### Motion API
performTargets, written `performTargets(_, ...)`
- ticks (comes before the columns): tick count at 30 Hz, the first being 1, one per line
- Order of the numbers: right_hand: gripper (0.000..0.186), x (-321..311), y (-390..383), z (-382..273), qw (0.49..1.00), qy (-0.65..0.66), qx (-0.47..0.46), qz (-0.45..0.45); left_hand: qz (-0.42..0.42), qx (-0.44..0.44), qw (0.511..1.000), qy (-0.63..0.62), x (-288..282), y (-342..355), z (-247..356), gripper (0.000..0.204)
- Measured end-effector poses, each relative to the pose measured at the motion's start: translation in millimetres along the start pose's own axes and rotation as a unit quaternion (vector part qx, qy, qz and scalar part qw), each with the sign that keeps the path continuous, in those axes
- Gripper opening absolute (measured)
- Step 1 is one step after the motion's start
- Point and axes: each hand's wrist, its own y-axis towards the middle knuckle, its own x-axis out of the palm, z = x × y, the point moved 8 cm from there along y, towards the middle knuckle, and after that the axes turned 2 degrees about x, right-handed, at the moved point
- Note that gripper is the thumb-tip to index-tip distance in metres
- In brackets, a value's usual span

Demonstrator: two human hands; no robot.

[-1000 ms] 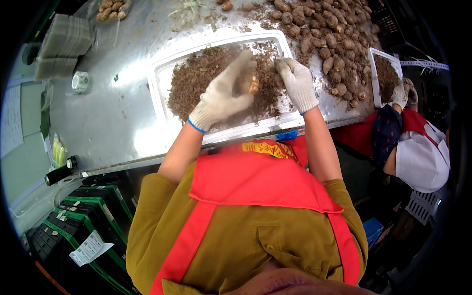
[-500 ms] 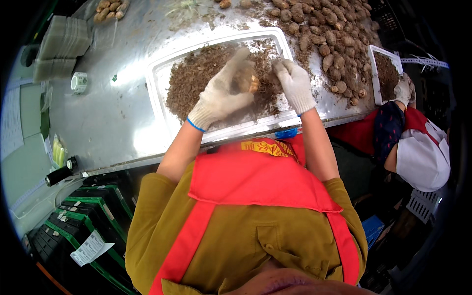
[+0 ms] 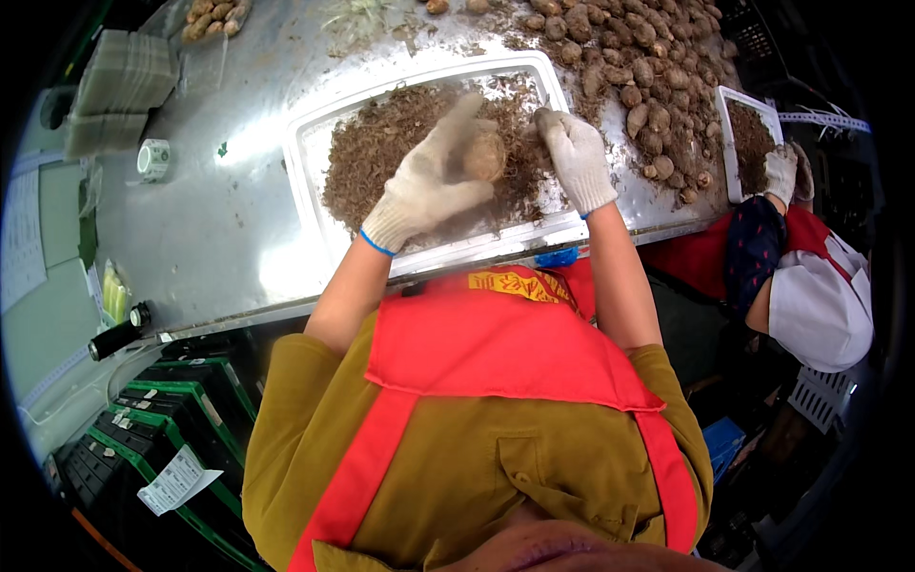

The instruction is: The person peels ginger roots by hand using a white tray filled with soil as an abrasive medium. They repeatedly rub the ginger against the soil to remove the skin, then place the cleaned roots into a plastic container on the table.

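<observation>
My left hand (image 3: 429, 179), in a cream knit glove with blue cuff trim, grips a round tuber (image 3: 484, 155) with a pale brown surface above the white tray (image 3: 303, 157). Loose brown fibrous peelings (image 3: 367, 162) cover much of the tray's bottom. Just right of the tuber, my right hand (image 3: 577, 162), gloved likewise, has its fingers curled closed on something small and dark near the tray's right side; what it is I cannot make out.
Brown tubers (image 3: 648, 71) are heaped at back right, near a co-worker's gloved hand (image 3: 780, 173) and smaller tray (image 3: 731, 153). On the left lie plastic trays (image 3: 119, 86), a label roll (image 3: 152, 160) and bagged tubers (image 3: 212, 19); green-rimmed crates (image 3: 172, 410) stand below.
The tuber in my left hand has turned, so its pale orange patch shows less. My right hand has shifted slightly. The co-worker's hand has moved a little.
</observation>
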Motion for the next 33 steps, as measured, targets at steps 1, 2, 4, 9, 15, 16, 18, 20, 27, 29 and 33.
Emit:
performTargets(1,0.034,0.5,-7.8,-6.2,0.998,0.050,-0.032,-0.004,0.003,0.004,1.000,0.003,-0.4,-0.8,0.1,0.104)
performTargets(2,0.035,0.6,-16.9,-14.5,0.993,0.099,-0.064,-0.007,0.005,0.008,1.000,0.005,-0.8,-1.4,0.7,0.104)
performTargets(4,0.032,6.5,-42.6,-54.6,0.986,0.092,-0.136,-0.009,0.003,0.003,0.999,-0.033,1.8,-0.5,3.3,0.102)
performTargets(9,0.025,9.2,-47.6,-62.6,0.976,0.005,-0.211,0.061,-0.003,-0.007,0.999,-0.039,1.7,-1.3,-1.0,0.099)
performTargets(15,0.031,0.4,-33.9,-32.6,0.991,0.075,-0.115,-0.001,-0.004,-0.044,0.998,-0.039,-5.0,-0.9,-11.0,0.092)
performTargets(16,0.028,-4.5,-46.2,-54.8,0.981,0.045,-0.185,0.030,-0.004,-0.060,0.997,-0.042,-4.1,-1.7,-8.5,0.089)
performTargets(18,0.026,-2.8,-62.2,-78.8,0.957,0.032,-0.289,0.019,-0.004,-0.091,0.995,-0.048,-2.4,-4.0,0.2,0.084)
performTargets(20,0.026,2.0,-77.0,-87.4,0.942,0.046,-0.328,0.047,0.000,-0.100,0.993,-0.059,-1.3,-4.4,-4.2,0.080)
performTargets(27,0.014,9.8,-79.1,-89.2,0.903,-0.059,-0.394,0.158,0.025,-0.127,0.991,-0.029,-1.7,-7.0,-0.9,0.071)
performTargets(29,0.013,13.2,-52.8,-71.7,0.939,-0.075,-0.310,0.131,0.035,-0.157,0.983,-0.084,-0.4,-9.0,-17.7,0.070)
performTargets(33,0.024,4.5,-35.4,-47.2,0.984,-0.051,-0.156,0.063,0.028,-0.133,0.990,-0.046,-3.9,-1.5,-9.7,0.070)
